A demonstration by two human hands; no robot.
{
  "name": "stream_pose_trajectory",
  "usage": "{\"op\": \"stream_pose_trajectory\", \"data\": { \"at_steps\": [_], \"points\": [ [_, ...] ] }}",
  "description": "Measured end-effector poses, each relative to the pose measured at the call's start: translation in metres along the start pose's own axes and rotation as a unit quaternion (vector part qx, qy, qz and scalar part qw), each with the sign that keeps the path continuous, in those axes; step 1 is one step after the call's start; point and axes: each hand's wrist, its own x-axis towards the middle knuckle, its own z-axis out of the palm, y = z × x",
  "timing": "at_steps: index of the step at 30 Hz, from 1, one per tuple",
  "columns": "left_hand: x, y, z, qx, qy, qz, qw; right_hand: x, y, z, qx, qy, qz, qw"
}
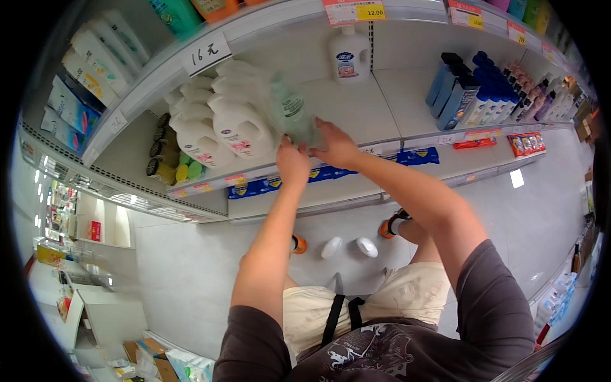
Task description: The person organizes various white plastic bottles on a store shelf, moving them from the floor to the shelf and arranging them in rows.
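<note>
A pale green, see-through bottle [289, 106] stands on the shelf, slightly blurred, beside several white jugs with handles [241, 125]. At its lower front edge is my left hand [293, 160], its fingertips close to or touching the bottle; which of the two, I cannot tell. My right hand [336, 144] is just to the right of the bottle, with fingers spread and nothing seen in them. A single white handled bottle [350, 56] stands farther back on the same shelf.
Jars [163, 153] with yellow and green lids fill the shelf's left end. Blue bottles [457, 102] and rows of smaller bottles stand at the right. The upper shelf edge [286, 24] overhangs with price tags. Blue packets [324, 173] lie on the shelf below.
</note>
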Motion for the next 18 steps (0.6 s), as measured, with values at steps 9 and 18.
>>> {"op": "stream_pose_trajectory", "data": {
  "at_steps": [9, 18],
  "points": [
    [0.081, 0.006, 0.031, -0.001, -0.06, -0.007, 0.998, 0.07, 0.027, 0.029, -0.075, 0.064, 0.144, 0.985],
    [0.147, -0.026, 0.09, -0.018, 0.008, 0.013, 1.0, 0.14, 0.043, 0.039, -0.165, -0.014, 0.187, 0.968]
  ]
}}
